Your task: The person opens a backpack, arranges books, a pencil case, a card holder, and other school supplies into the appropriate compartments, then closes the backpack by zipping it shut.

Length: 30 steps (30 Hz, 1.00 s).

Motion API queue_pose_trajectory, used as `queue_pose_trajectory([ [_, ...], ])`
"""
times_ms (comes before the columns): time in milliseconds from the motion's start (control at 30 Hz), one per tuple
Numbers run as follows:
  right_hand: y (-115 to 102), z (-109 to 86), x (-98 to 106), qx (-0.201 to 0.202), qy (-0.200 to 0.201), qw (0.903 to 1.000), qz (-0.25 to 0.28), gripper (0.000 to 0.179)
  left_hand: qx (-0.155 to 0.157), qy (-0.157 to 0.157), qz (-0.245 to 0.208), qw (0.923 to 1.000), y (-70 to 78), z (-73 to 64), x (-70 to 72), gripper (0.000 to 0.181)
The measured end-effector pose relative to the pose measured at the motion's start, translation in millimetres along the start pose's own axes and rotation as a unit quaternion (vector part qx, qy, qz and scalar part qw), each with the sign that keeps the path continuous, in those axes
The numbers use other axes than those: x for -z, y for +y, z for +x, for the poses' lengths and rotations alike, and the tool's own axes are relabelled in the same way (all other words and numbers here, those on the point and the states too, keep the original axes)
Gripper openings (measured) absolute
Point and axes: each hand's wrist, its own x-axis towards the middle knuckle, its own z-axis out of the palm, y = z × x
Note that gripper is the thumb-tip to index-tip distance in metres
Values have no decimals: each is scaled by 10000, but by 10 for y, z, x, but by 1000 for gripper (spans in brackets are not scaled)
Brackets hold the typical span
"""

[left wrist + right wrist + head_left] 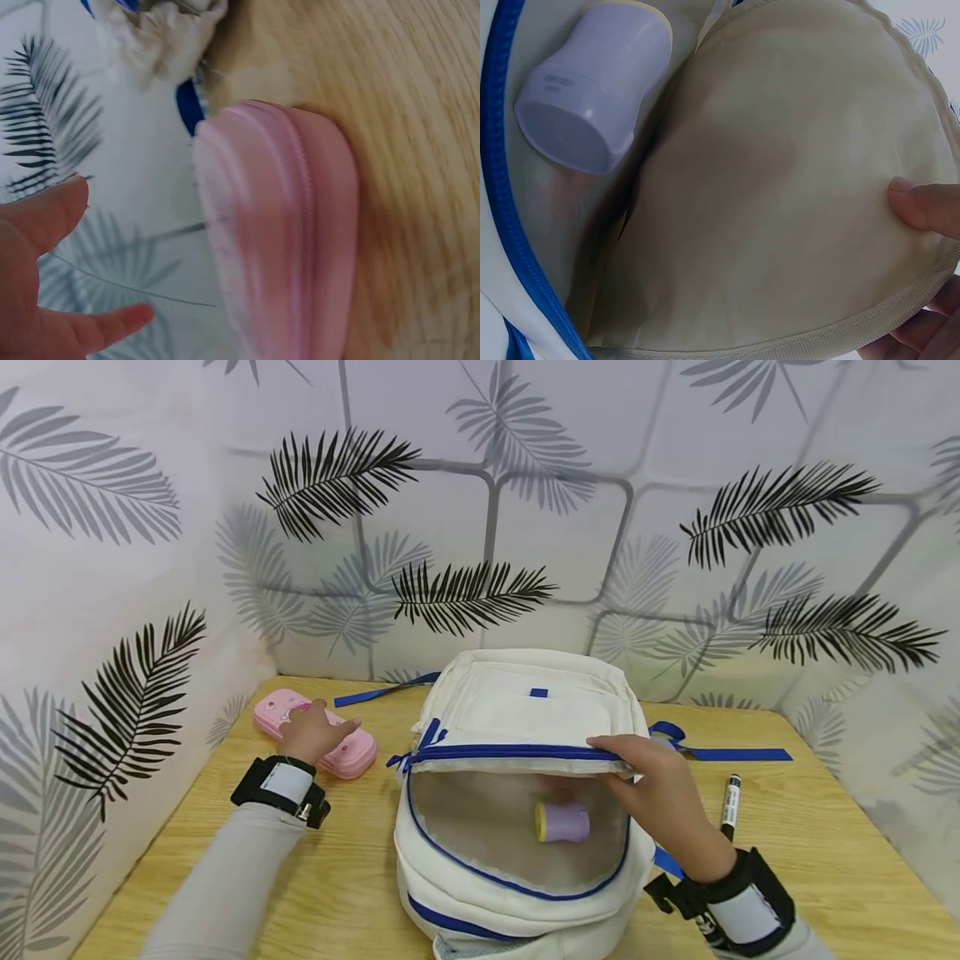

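Head view, open backpack (pixel 525 868) holding lilac bottle (pixel 562 822), right hand (pixel 660 793) fingers pinching flap

Bright, even light with soft shadows; wrist views blurred, head view edge-warped.

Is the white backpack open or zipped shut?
Open. The right hand holds the flap of the backpack up, and a purple bottle shows lying inside the main pocket.
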Motion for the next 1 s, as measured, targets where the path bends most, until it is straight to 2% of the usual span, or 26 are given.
queue_pose_trajectory([
  [100, 14, -7, 4, 28, 41, 10000, -6, 42, 566, 25, 53, 9984, 6, 98, -78, 79],
  [167, 21, -14, 7, 56, 56, 10000, -1, 42, 835, 26, 69, 9965, 13, 162, -126, 81],
  [333, 22, -19, 12, 115, 94, 9999, 55, 42, 1254, 132, 221, 9918, -20, 298, -250, 84],
  [433, 22, -18, 7, 105, 112, 9998, 105, 42, 1410, 86, 235, 9897, -37, 318, -284, 86],
  [533, 19, -21, 7, 63, 96, 9999, 102, 42, 1440, 18, 247, 9893, 2, 276, -266, 88],
  [600, 10, -18, 11, 34, 72, 9999, 82, 42, 1370, -31, 408, 9897, 20, 255, -259, 87],
  [800, -9, -10, 16, -35, 30, 10000, 81, 40, 1271, -229, 629, 9896, 55, 237, -285, 75],
  [1000, -11, -19, 15, -64, 20, 9999, 116, 40, 1137, -513, 534, 9908, -35, 297, -292, 75],
])
